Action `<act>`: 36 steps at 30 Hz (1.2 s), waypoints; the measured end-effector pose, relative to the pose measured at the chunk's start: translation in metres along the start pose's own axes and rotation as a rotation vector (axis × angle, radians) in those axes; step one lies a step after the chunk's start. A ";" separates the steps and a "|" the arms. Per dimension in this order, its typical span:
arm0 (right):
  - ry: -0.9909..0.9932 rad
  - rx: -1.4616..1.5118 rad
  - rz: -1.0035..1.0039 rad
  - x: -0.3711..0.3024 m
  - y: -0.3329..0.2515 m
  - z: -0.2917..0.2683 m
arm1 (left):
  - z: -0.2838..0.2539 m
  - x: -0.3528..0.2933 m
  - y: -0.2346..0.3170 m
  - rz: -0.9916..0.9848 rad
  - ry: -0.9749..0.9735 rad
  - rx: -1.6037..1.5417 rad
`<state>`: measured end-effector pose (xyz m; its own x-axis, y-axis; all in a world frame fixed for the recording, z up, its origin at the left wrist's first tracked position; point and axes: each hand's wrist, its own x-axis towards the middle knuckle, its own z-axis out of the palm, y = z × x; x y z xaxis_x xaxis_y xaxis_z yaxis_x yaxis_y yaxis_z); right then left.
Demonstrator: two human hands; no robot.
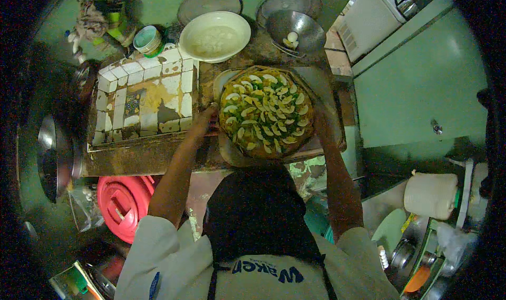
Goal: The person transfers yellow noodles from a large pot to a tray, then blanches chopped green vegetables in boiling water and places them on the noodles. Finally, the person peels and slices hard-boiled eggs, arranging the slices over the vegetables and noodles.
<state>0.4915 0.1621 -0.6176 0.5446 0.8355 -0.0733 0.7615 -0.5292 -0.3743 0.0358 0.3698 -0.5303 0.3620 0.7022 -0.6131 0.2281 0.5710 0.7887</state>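
Note:
A large many-sided platter (256, 71) holds food (266, 113) topped with pale crescent slices and chopped greens over a yellow-orange layer. My left hand (210, 114) grips its left side, fingers curled at the edge. On the opposite side, my right hand (319, 115) holds the rim; its fingers are dark and partly hidden. Beneath the platter lies a wider pale tray or board (230, 151) on the worn counter. Just behind stand a white basin (240, 31) with cloudy liquid inside and a dark metal wok (311, 32) containing a whole white egg (292, 36) and some pieces.
To the left is a tiled sink (174, 92) with broken tiles. Stacked bowls (148, 40) stand behind it, and two round lids (208, 2) lean on the wall. A red lidded bucket (124, 205) sits below the counter; a white jug (431, 194) is at the lower right.

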 end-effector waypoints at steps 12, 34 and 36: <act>-0.223 0.277 0.230 -0.037 -0.062 -0.013 | -0.024 0.007 0.006 0.018 -0.187 -0.116; -0.136 0.703 0.680 -0.061 -0.100 -0.031 | -0.038 -0.054 -0.008 0.823 0.280 0.317; -0.124 0.839 0.809 -0.064 -0.115 -0.045 | -0.045 -0.025 -0.005 0.537 0.133 0.155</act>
<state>0.3850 0.1626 -0.5288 0.6907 0.3334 -0.6417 -0.2873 -0.6879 -0.6665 -0.0152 0.3686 -0.5216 0.3494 0.9296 -0.1172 0.1768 0.0574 0.9826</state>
